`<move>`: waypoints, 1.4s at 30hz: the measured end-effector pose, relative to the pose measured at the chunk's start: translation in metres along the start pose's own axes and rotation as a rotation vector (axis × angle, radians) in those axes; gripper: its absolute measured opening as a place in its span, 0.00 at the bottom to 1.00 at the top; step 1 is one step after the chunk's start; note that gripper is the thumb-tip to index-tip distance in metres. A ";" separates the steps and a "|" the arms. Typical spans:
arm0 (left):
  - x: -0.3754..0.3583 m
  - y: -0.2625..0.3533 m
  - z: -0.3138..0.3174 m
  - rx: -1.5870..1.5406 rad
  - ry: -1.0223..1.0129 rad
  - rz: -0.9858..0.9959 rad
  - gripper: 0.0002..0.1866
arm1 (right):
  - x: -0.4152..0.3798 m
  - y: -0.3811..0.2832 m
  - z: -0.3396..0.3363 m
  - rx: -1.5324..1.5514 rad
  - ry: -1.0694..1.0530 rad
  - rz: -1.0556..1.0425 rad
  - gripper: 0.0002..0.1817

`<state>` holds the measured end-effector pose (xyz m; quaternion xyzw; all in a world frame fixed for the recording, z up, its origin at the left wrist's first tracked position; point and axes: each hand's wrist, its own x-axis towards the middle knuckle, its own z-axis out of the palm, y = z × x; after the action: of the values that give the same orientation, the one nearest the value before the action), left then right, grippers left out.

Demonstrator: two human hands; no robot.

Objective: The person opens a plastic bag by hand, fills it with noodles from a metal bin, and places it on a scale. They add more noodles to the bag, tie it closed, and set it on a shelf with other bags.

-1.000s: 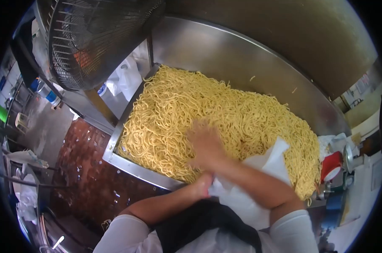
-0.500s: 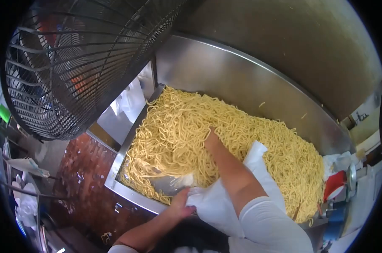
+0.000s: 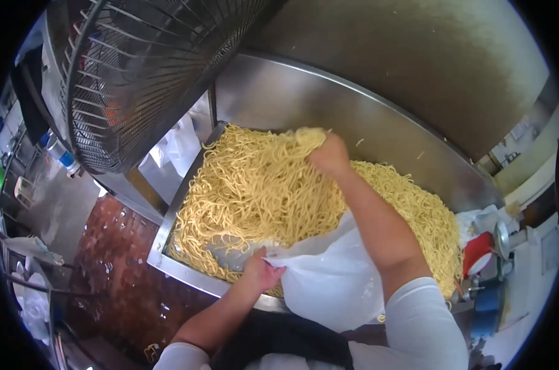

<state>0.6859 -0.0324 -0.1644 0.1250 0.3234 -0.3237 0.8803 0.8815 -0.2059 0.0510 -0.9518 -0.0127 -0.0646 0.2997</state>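
Observation:
A heap of yellow noodles [image 3: 242, 185] fills a steel tray [image 3: 168, 262]. My right hand [image 3: 329, 154] is raised above the heap, gripping a long bunch of noodles [image 3: 298, 185] that hangs down toward the tray. My left hand [image 3: 259, 272] holds the rim of a white plastic bag [image 3: 329, 277] at the tray's near edge, keeping its mouth wide. The bag hangs against my body just below the lifted noodles.
A large black wire fan [image 3: 144, 68] hangs over the tray's left side. A steel wall [image 3: 329, 105] backs the tray. Red and blue containers [image 3: 480, 265] crowd the right. Wet red floor tiles [image 3: 113, 265] lie at the left, with white bags [image 3: 174, 148] behind the tray.
My right hand has risen out of the heap, pulling up a bunch of noodles. The left hand still grips the bag, whose mouth now gapes wider.

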 end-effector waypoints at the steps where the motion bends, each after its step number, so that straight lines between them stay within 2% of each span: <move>1: 0.002 0.001 0.000 0.003 -0.009 0.002 0.25 | 0.002 -0.009 -0.017 0.064 0.056 -0.058 0.25; 3: 0.009 0.011 -0.002 -0.050 -0.002 0.028 0.25 | -0.003 -0.021 -0.037 0.124 0.116 -0.121 0.26; 5: 0.018 0.023 -0.008 -0.083 -0.013 0.042 0.24 | -0.021 -0.021 -0.039 0.314 0.011 -0.243 0.25; 7: 0.026 0.036 -0.012 -0.136 -0.006 0.130 0.21 | -0.054 -0.010 -0.020 0.127 -0.249 -0.141 0.29; 8: 0.033 0.046 -0.017 -0.134 -0.008 0.127 0.21 | -0.085 -0.007 -0.013 0.087 -0.495 -0.202 0.29; 9: 0.043 0.060 -0.022 -0.193 -0.067 0.150 0.18 | -0.100 0.014 0.010 -0.307 -0.923 -0.130 0.30; 10: 0.050 0.071 -0.019 -0.251 -0.128 0.174 0.14 | -0.129 0.031 0.034 -0.384 -1.141 -0.181 0.30; 11: 0.026 0.075 0.013 -0.135 0.026 0.146 0.11 | -0.152 0.045 0.050 -0.346 -1.200 -0.210 0.29; 13: 0.004 0.069 0.029 -0.127 0.030 0.155 0.13 | -0.166 0.055 0.070 -0.264 -1.215 -0.242 0.29; 14: -0.001 0.066 0.026 -0.125 0.051 0.159 0.15 | -0.152 0.061 0.070 -0.222 -1.235 -0.246 0.28; 16: -0.006 0.056 0.004 -0.073 0.083 0.166 0.14 | -0.106 0.062 0.065 -0.087 -1.321 -0.255 0.28; 17: -0.020 0.047 0.005 -0.048 0.059 0.170 0.13 | -0.081 0.062 0.065 -0.045 -1.282 -0.273 0.27; 18: -0.027 0.042 0.003 -0.024 0.029 0.178 0.12 | -0.055 0.061 0.065 -0.054 -1.157 -0.315 0.27; 20: -0.033 0.033 -0.011 -0.010 0.003 0.195 0.10 | -0.013 0.043 0.057 -0.375 -0.615 -0.426 0.28; 22: -0.047 0.020 -0.001 0.034 0.105 0.197 0.07 | 0.033 0.031 0.066 -0.437 -0.561 -0.256 0.35; 23: -0.052 0.015 0.005 0.032 0.108 0.219 0.07 | 0.046 0.039 0.086 -0.428 -0.558 -0.277 0.35; 24: -0.057 0.009 0.010 0.059 0.181 0.222 0.05 | 0.056 0.054 0.115 -0.441 -0.457 -0.158 0.38; 26: -0.046 0.005 -0.004 0.074 0.268 0.239 0.05 | 0.078 0.069 0.153 -0.438 -0.369 -0.054 0.41; 28: -0.037 0.001 -0.027 0.116 0.156 0.277 0.05 | 0.093 0.077 0.173 -0.458 -0.451 0.142 0.42; 29: -0.038 -0.002 -0.029 0.068 0.138 0.268 0.06 | 0.096 0.082 0.174 -0.447 -0.469 0.147 0.42; 32: -0.040 0.003 -0.016 0.086 0.210 0.271 0.05 | 0.084 0.084 0.142 -0.122 -0.591 0.351 0.37; 34: -0.037 0.022 -0.021 0.000 -0.129 0.215 0.07 | 0.066 0.083 0.118 -0.215 -0.825 0.188 0.31; 36: -0.043 0.035 0.000 -0.025 -0.041 0.293 0.08 | 0.021 0.079 0.087 -0.093 -0.867 0.025 0.25; 38: -0.036 0.057 0.004 -0.039 -0.051 0.300 0.08 | -0.032 0.065 0.057 -0.018 -1.022 -0.310 0.23; 39: -0.032 0.061 0.016 -0.037 -0.052 0.280 0.08 | -0.061 0.053 0.055 -0.225 -1.206 -0.249 0.23; 40: -0.028 0.067 0.030 -0.015 0.006 0.283 0.07 | -0.101 0.044 0.049 -0.151 -1.178 -0.279 0.24; 42: -0.022 0.068 0.043 0.014 0.063 0.278 0.07 | -0.153 0.029 0.046 -0.073 -1.290 -0.401 0.24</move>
<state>0.7389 0.0115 -0.1168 0.1847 0.3283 -0.1967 0.9052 0.7365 -0.2007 -0.0230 -0.7886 -0.3630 0.4616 0.1823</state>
